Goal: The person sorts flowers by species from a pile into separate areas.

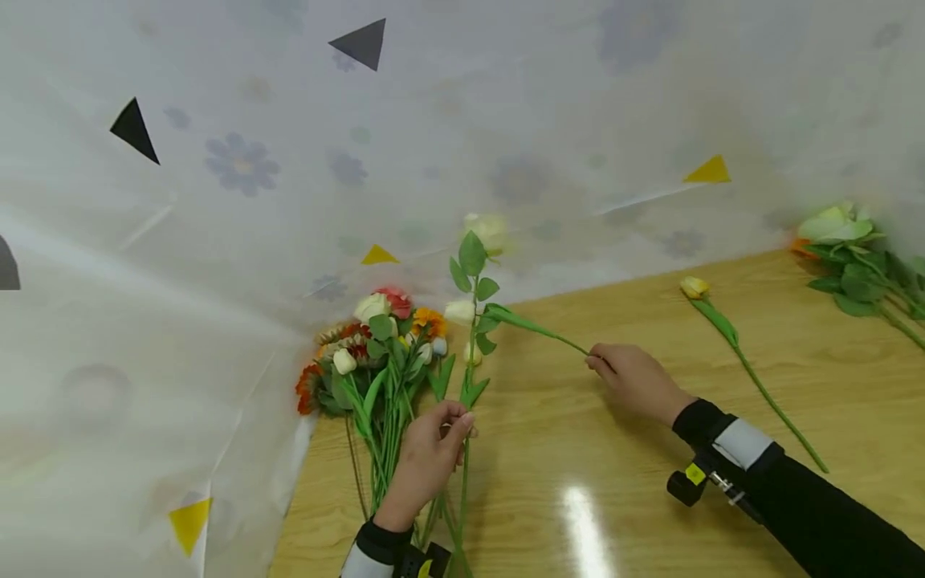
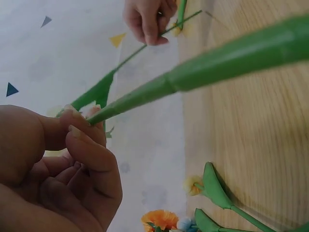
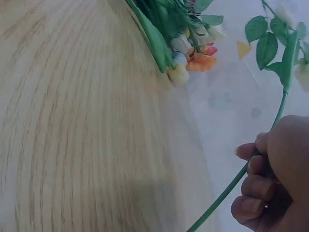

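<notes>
My left hand [image 1: 428, 456] pinches the green stem of a white rose [image 1: 486, 233], which stands up with leaves along its stem. In the left wrist view, that thick stem [image 2: 193, 72] runs out from between thumb and fingertips. My right hand [image 1: 637, 381] pinches the thin stem of a white tulip [image 1: 460, 312]; the tulip's head and leaf cross over the rose stem. The right wrist view shows the tulip stem [image 3: 219, 197] between thumb and curled fingers. Beside my left hand lies a bunch of mixed flowers [image 1: 390, 353], with red, orange, white and pink heads.
A single yellow tulip [image 1: 695, 288] lies on the wooden table [image 1: 571, 433] beyond my right hand. More flowers, including a pale rose [image 1: 837, 224], lie at the far right. A patterned white sheet [image 1: 506, 104] rises behind and to the left of the table.
</notes>
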`<state>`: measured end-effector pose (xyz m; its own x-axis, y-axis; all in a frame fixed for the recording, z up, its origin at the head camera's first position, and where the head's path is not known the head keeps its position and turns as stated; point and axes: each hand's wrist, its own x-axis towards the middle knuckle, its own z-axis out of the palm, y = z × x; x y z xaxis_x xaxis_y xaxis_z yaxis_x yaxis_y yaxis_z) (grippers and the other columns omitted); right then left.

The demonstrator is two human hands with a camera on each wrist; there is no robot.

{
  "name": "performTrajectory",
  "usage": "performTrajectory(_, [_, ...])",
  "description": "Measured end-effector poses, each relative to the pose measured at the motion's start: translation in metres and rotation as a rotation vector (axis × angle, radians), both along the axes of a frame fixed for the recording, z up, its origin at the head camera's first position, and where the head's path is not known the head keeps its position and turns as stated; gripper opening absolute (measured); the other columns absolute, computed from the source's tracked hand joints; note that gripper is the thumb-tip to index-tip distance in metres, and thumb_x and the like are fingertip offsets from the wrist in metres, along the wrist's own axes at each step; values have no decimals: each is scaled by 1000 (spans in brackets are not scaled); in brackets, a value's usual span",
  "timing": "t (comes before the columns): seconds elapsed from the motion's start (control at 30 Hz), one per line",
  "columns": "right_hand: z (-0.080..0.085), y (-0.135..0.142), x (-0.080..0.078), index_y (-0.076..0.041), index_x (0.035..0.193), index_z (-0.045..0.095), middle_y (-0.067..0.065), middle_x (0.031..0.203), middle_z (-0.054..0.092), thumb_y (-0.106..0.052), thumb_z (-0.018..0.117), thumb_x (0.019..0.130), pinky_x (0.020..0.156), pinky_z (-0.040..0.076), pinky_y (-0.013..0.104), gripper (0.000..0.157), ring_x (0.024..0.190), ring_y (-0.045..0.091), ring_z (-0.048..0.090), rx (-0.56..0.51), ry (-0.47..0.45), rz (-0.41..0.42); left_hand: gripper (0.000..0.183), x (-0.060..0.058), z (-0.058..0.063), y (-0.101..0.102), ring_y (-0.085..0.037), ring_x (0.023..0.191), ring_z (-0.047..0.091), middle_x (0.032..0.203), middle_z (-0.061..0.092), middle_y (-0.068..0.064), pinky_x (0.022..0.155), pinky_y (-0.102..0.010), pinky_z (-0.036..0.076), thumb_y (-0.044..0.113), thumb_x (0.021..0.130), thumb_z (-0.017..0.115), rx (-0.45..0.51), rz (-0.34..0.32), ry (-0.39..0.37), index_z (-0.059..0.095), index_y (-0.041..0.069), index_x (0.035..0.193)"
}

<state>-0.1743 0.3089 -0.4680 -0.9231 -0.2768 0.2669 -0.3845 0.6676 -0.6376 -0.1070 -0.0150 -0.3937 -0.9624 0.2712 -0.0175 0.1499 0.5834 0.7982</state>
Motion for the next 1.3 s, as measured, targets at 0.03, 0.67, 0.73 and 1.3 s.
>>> performTrajectory(0.03, [3,5,4,-5,97,66,1,72,56,-12,53,104,57,33,25,16,60,9,40,-10,30,-6,22,0,-1,0,-14,53,54,87,66,-5,48,-26,46,30,104,54,-11,10,8,63,10,105])
performTrajectory(0.67, [-7,165,80,-12,64,44,0,54,33,-13,44,104,52,20,28,40,47,13,27,258,-44,-403,19,-5,-21,-9,-22,58,59,95,66,-16,50,-27,48,21,104,54,-11,61,-60,61,5,109])
performTrajectory(0.73, [-16,170,81,-15,60,37,-1,53,31,-12,45,102,53,19,28,43,48,13,27,277,-61,-398,19,-5,-22,-6,-22,57,59,95,66,-16,49,-27,48,21,104,54,17,45,-76,61,4,109])
performTrajectory(1.3, [-35,168,75,-12,71,39,1,56,35,-11,62,95,50,22,28,33,47,14,34,465,-103,-272,29,5,-31,11,-12,55,56,98,66,-20,51,-26,50,25,102,57,167,9,-229,60,-2,113])
